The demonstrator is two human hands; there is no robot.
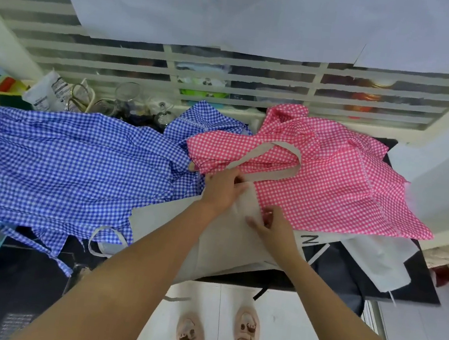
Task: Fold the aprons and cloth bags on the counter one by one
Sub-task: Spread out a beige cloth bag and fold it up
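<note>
Firstly, a black counter [422, 281] was recorded, covered almost wholly with cloth.

Item one: a blue checked apron [61, 165], laid crumpled across the counter's left half, with its ties hung over the near edge.

Item two: a pink checked apron [329, 189], heaped on the right half, its left border touching the blue one.

Item three: a beige cloth bag [170, 228], laid at the near middle of the counter between the two aprons. Its lower part was draped over the near edge, and its handle [271, 153] was looped up onto the pink apron.

Item four: a white cloth bag [372, 255] marked with a black letter, partly tucked under the pink apron at the near right.

Item five: the left hand [222, 188], set on the beige bag's top edge at the base of the handle, fingers curled round the cloth.

Item six: the right hand [275, 228], set on the bag's right edge beside the pink apron, thumb and fingers closed in a pinch on the cloth.

Item seven: glassware [126, 94], grouped at the back wall behind the blue apron.
</note>
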